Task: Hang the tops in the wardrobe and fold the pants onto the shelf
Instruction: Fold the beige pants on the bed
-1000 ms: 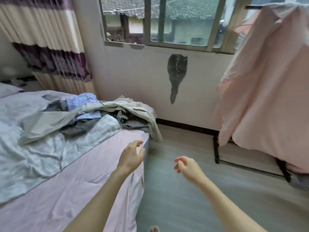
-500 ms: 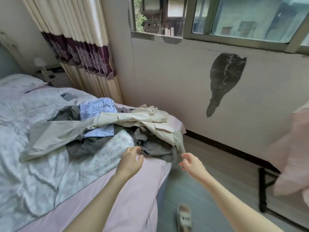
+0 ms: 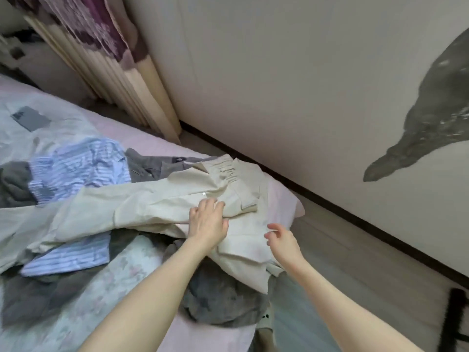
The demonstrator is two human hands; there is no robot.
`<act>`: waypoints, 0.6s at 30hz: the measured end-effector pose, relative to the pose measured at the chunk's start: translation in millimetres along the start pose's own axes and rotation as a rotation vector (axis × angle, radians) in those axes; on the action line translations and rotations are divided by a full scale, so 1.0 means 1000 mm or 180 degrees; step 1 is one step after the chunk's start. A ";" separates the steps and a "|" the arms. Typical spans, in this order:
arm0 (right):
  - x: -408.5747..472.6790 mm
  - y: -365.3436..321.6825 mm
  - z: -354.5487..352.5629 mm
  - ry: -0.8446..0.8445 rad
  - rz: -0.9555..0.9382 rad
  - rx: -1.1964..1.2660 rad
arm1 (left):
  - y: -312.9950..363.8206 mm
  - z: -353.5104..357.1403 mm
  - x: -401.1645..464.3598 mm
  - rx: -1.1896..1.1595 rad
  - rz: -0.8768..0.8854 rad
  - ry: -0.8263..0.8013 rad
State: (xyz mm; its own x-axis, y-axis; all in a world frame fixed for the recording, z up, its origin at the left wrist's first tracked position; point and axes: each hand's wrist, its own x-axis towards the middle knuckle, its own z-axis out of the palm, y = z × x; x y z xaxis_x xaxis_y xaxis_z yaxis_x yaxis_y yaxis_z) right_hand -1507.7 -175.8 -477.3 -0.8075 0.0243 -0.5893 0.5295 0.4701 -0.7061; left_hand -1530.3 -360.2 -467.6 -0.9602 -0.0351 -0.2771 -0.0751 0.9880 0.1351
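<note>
Resting on cream pants (image 3: 162,207), left hand (image 3: 206,221); right hand (image 3: 281,240) hovers.

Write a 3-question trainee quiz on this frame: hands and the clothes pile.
1. True or false: the left hand rests on the cream garment.
2. Which holds nothing? A) right hand B) left hand, which grips a hanger C) both grip the striped shirt
3. Fill in: the grey phone lies on the ____.

Key: 1 true; 2 A (it hovers with fingers loosely curled); 3 bed.
</note>
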 end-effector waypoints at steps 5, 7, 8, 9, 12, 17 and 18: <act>0.078 0.011 0.018 -0.0163 0.0161 -0.0079 | 0.000 0.050 0.072 0.1063 0.0216 -0.0638; 0.095 0.013 0.021 -0.0286 0.0235 -0.0110 | -0.007 0.055 0.087 0.1137 -0.0019 -0.0839; 0.105 0.014 0.023 -0.0324 0.0310 -0.0110 | -0.014 0.055 0.096 0.0983 -0.0160 -0.0846; 0.110 0.014 0.022 -0.0341 0.0406 -0.0078 | -0.019 0.052 0.101 0.0691 -0.0281 -0.0697; 0.119 0.009 0.023 -0.0512 0.0656 0.0052 | -0.045 0.030 0.109 -0.1102 -0.1012 -0.0140; 0.108 -0.020 0.023 -0.0532 0.0869 0.0332 | -0.077 -0.022 0.074 -0.3175 -0.1811 0.0349; 0.102 -0.028 0.023 -0.0514 0.0883 0.0441 | -0.081 -0.030 0.061 -0.3380 -0.1790 0.0395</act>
State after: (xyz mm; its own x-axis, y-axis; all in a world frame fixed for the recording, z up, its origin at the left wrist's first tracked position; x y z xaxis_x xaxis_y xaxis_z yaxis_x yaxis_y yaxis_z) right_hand -1599.1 -207.4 -526.6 -0.5823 -0.0107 -0.8129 0.7623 0.3405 -0.5505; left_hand -1590.6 -446.7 -466.5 -0.7373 -0.4922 -0.4627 -0.6183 0.2159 0.7557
